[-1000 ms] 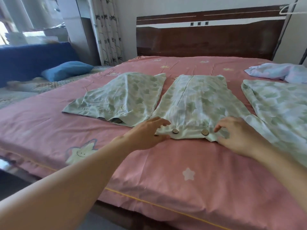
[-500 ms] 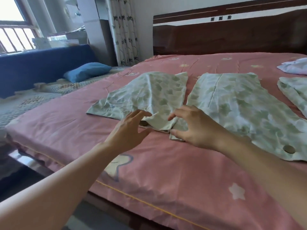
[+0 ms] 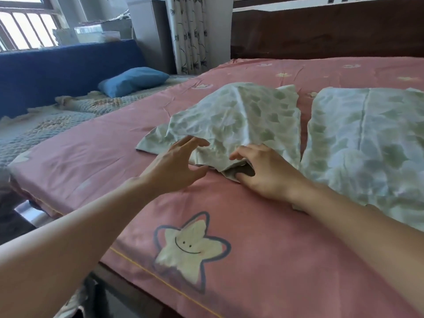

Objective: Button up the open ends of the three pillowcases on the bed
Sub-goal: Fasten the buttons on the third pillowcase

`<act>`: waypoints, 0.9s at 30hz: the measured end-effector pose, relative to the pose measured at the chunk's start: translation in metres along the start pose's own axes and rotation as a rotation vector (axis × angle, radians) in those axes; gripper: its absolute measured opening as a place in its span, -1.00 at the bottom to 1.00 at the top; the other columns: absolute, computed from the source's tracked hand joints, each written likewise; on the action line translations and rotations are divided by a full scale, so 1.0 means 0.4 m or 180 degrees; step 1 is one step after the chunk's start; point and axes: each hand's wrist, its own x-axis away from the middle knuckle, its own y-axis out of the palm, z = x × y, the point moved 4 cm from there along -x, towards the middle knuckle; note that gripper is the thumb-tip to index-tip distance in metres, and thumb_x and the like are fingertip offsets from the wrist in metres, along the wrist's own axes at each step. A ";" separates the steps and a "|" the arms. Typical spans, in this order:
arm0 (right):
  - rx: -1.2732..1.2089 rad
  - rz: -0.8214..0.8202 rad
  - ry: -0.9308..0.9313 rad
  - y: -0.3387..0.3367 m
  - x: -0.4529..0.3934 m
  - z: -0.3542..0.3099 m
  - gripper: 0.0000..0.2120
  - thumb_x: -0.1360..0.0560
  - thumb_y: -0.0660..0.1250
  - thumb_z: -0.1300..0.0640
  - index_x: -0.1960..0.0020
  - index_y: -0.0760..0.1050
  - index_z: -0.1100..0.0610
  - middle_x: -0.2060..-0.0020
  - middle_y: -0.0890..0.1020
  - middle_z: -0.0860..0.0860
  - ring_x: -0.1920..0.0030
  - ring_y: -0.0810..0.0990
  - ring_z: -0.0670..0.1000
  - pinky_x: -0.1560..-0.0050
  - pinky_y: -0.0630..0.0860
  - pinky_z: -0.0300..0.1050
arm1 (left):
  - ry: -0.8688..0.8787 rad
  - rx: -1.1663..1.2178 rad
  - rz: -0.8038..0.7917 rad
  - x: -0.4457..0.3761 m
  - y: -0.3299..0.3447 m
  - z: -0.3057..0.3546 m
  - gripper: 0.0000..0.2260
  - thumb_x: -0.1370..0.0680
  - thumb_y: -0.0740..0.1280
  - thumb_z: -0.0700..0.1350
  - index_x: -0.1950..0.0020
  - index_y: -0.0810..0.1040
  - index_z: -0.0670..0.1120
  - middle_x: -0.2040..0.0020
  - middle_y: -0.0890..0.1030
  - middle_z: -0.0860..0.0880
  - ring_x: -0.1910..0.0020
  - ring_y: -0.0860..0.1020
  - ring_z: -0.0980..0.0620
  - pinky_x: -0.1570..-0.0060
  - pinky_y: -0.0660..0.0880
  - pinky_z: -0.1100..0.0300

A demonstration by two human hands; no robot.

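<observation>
Two pale green leaf-print pillowcases lie on the pink bed point(image 3: 263, 260). The left pillowcase point(image 3: 241, 115) is rumpled, its open end gaping toward me. My right hand point(image 3: 266, 173) pinches the near edge of that open end, thumb under the cloth and fingers on top. My left hand point(image 3: 176, 166) hovers with fingers spread at the same edge, just left of the opening, holding nothing. The middle pillowcase point(image 3: 367, 143) lies flat to the right, under my right forearm. A third pillowcase is out of view.
A dark wooden headboard point(image 3: 321, 33) stands at the far side. Left of the bed sits a low quilted mat point(image 3: 46, 125) with a blue cushion point(image 3: 133, 80) and a navy sofa back point(image 3: 57, 74). The bed's near edge point(image 3: 160, 281) runs diagonally below my arms.
Both hands left the middle pillowcase's buttoned end and moved left to the left pillowcase. My right hand took hold of its open edge; the view swung left.
</observation>
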 end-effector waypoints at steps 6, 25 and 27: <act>0.0038 0.0370 -0.0111 0.004 -0.012 0.030 -0.89 -0.49 0.42 0.16 0.00 0.64 0.00 0.14 0.63 -0.18 0.08 0.47 -0.14 0.02 0.44 -0.18 | 0.0427 0.0016 -0.0212 -0.044 0.005 -0.038 -0.64 -0.56 0.42 -0.03 -0.36 0.59 0.06 -0.23 0.63 0.14 -0.26 0.59 0.11 -0.29 0.53 0.05; 0.0335 0.0303 0.0498 0.004 0.018 0.008 -0.94 -0.57 0.42 0.09 0.06 0.59 -0.05 0.31 0.50 -0.18 0.12 0.48 -0.18 0.13 0.33 -0.39 | 0.0837 0.0224 -0.0471 -0.141 -0.001 -0.208 -0.69 -0.47 0.25 -0.12 -0.09 0.71 0.08 -0.01 0.69 0.19 -0.02 0.65 0.09 -0.06 0.61 0.04; 0.0328 0.0310 0.0628 -0.002 0.021 -0.002 -0.93 -0.58 0.41 0.10 0.06 0.58 -0.05 0.29 0.49 -0.23 0.09 0.48 -0.20 0.11 0.33 -0.40 | 0.0971 0.0190 -0.0584 -0.151 -0.011 -0.184 -0.67 -0.46 0.23 0.03 -0.13 0.69 0.14 -0.07 0.68 0.23 -0.08 0.64 0.13 -0.09 0.60 0.07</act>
